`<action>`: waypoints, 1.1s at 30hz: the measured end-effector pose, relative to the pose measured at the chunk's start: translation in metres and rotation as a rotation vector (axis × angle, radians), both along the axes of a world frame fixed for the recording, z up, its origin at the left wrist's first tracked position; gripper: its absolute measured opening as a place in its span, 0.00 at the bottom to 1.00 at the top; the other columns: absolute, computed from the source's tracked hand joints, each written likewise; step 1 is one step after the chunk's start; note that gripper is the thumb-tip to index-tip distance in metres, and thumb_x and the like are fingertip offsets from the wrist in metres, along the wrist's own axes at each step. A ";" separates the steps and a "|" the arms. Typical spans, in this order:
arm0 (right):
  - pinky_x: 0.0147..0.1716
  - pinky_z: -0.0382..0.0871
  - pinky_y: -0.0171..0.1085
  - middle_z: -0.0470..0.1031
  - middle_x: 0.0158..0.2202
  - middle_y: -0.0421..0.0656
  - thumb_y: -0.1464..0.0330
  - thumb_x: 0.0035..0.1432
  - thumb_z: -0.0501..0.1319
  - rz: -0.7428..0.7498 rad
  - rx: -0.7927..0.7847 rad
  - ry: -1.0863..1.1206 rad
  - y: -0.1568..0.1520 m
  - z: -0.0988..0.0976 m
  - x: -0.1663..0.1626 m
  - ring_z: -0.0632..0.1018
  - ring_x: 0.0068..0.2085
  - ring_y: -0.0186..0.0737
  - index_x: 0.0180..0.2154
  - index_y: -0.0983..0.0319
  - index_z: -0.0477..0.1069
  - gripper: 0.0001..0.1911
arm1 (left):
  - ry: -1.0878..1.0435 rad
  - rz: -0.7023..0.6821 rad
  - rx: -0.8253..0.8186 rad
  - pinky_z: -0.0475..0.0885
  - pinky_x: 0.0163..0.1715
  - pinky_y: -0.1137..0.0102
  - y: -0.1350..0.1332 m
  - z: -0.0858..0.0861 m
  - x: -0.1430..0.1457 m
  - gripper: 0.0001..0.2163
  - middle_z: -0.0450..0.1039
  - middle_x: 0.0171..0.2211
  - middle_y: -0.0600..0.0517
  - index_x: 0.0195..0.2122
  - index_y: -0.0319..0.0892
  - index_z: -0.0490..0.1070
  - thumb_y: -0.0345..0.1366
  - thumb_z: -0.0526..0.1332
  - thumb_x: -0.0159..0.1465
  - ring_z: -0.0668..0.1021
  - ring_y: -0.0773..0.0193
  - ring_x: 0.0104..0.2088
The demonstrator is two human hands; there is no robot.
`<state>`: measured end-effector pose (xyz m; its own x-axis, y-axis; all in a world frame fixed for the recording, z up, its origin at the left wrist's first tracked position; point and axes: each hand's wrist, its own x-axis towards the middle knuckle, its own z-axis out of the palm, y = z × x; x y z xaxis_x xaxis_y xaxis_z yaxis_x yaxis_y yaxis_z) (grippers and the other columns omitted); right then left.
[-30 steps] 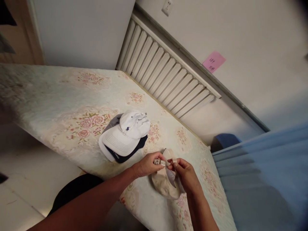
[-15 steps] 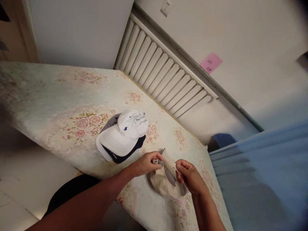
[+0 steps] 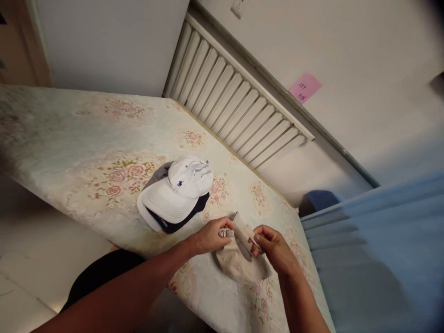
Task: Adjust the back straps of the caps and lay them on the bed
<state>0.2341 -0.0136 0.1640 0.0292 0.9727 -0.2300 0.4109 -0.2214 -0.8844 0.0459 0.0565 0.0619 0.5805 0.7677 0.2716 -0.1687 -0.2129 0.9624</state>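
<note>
A beige baseball cap (image 3: 239, 266) rests on the flowered cloth, its back opening and strap facing up. My left hand (image 3: 212, 237) pinches the cap's edge by the metal buckle (image 3: 226, 233). With its fingers closed, my right hand (image 3: 274, 245) grips the fabric strap (image 3: 249, 232) on the other side of the opening. To the left, a white cap (image 3: 180, 189) with a small dark blue emblem lies on top of a navy cap (image 3: 180, 225) and other caps, white and grey, stacked together.
The flowered tablecloth (image 3: 86, 138) covers the surface. A white radiator (image 3: 236, 101) runs along the wall behind, below a pink note (image 3: 305, 88). A blue curtain (image 3: 374, 249) hangs at the right, near a dark blue object (image 3: 321, 203). A black rounded shape (image 3: 100, 277) stands at the lower left.
My right hand has shifted slightly and turned, with the strap end now lifted between its fingers. The left hand keeps its hold by the buckle. The view has moved a little.
</note>
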 end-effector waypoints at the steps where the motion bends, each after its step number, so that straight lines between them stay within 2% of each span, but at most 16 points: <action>1: 0.26 0.58 0.34 0.71 0.19 0.38 0.61 0.54 0.60 0.001 -0.001 0.023 0.001 0.002 -0.002 0.69 0.21 0.33 0.29 0.62 0.69 0.10 | 0.001 0.015 0.015 0.65 0.33 0.73 0.000 0.000 0.000 0.12 0.71 0.33 0.53 0.38 0.40 0.69 0.28 0.58 0.51 0.71 0.66 0.32; 8: 0.21 0.53 0.31 0.70 0.23 0.37 0.62 0.51 0.64 -0.026 0.011 0.094 0.007 0.008 -0.006 0.63 0.18 0.27 0.31 0.62 0.70 0.10 | 0.049 0.098 0.137 0.67 0.40 0.71 -0.001 -0.005 0.005 0.10 0.74 0.36 0.52 0.37 0.41 0.71 0.28 0.58 0.53 0.74 0.64 0.38; 13: 0.19 0.52 0.30 0.72 0.24 0.37 0.62 0.49 0.66 -0.091 0.070 0.184 0.011 0.018 -0.005 0.64 0.17 0.25 0.30 0.62 0.70 0.11 | 0.052 0.109 0.154 0.68 0.40 0.71 -0.003 -0.005 0.005 0.15 0.73 0.38 0.51 0.41 0.40 0.68 0.27 0.58 0.50 0.74 0.64 0.38; 17: 0.20 0.56 0.30 0.72 0.24 0.37 0.64 0.48 0.67 -0.158 0.125 0.263 0.009 0.027 -0.005 0.66 0.18 0.26 0.31 0.62 0.70 0.11 | 0.070 0.152 0.181 0.68 0.39 0.71 -0.004 -0.006 0.006 0.16 0.71 0.37 0.52 0.41 0.41 0.65 0.26 0.57 0.50 0.74 0.65 0.37; 23: 0.19 0.60 0.30 0.71 0.23 0.37 0.66 0.48 0.68 -0.210 0.145 0.332 -0.001 0.032 0.003 0.66 0.18 0.26 0.31 0.62 0.70 0.10 | 0.200 0.309 0.319 0.67 0.41 0.68 -0.003 -0.015 0.009 0.09 0.70 0.35 0.51 0.35 0.42 0.65 0.26 0.56 0.52 0.72 0.62 0.38; 30: 0.17 0.59 0.29 0.71 0.24 0.37 0.66 0.49 0.67 -0.191 0.111 0.346 -0.013 0.030 0.007 0.65 0.17 0.25 0.32 0.62 0.71 0.09 | 0.260 0.271 0.387 0.65 0.46 0.66 -0.004 -0.020 0.008 0.11 0.73 0.39 0.49 0.39 0.42 0.68 0.26 0.57 0.54 0.73 0.59 0.43; 33: 0.16 0.57 0.28 0.70 0.23 0.37 0.65 0.49 0.67 -0.178 0.087 0.340 -0.015 0.027 0.006 0.63 0.17 0.24 0.31 0.63 0.70 0.10 | 0.205 0.239 0.333 0.65 0.47 0.67 -0.004 -0.018 0.008 0.12 0.73 0.40 0.50 0.39 0.42 0.68 0.25 0.56 0.53 0.73 0.60 0.44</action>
